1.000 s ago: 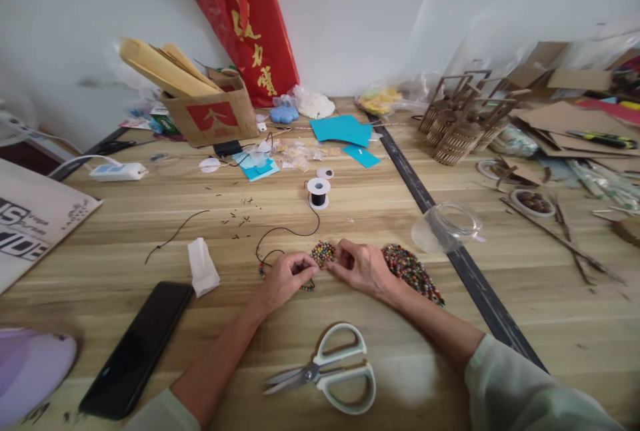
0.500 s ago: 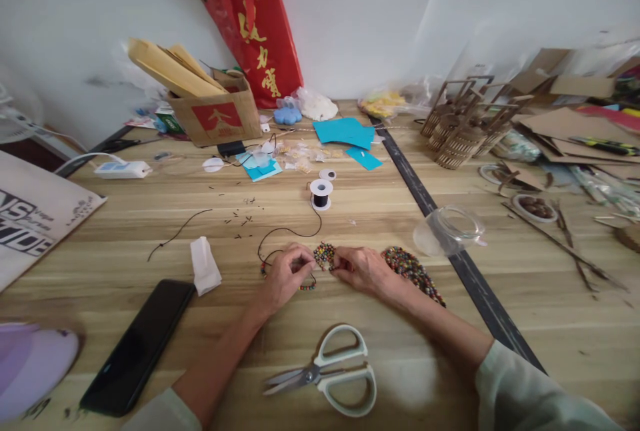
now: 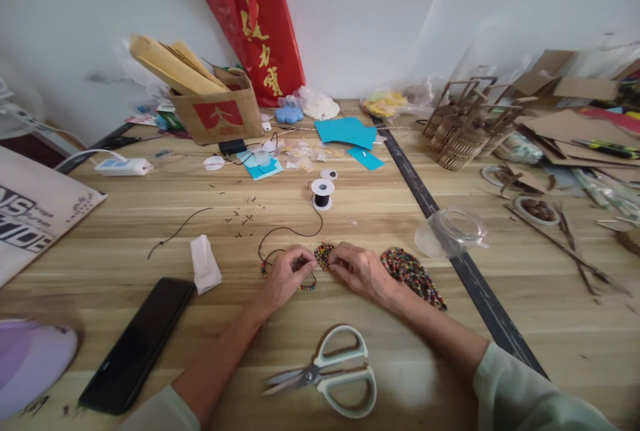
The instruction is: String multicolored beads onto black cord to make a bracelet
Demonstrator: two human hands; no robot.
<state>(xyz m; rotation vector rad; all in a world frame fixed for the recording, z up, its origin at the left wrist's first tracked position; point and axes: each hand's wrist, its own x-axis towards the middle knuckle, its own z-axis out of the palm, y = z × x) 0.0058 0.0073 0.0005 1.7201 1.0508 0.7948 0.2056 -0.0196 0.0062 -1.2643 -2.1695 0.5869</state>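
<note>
My left hand (image 3: 284, 278) rests on the wooden table (image 3: 350, 218), fingers pinched on a thin black cord (image 3: 290, 231) strung with a few beads. My right hand (image 3: 361, 270) is pinched at a small heap of multicoloured beads (image 3: 323, 254) just left of its fingertips; whether a bead is in the pinch is too small to tell. A larger spread of beads (image 3: 413, 273) lies beside my right wrist. The cord runs up to a white spool of black thread (image 3: 322, 193).
White-handled scissors (image 3: 330, 371) lie near the front edge. A black phone (image 3: 137, 344) and a folded tissue (image 3: 205, 263) are at the left. A clear plastic lid (image 3: 453, 230), a red bag (image 3: 260, 31), a cardboard box (image 3: 215, 111) and wooden baskets (image 3: 463, 128) stand further back.
Both hands have stayed at the small bead heap with only slight finger movement; the view has drifted a little.
</note>
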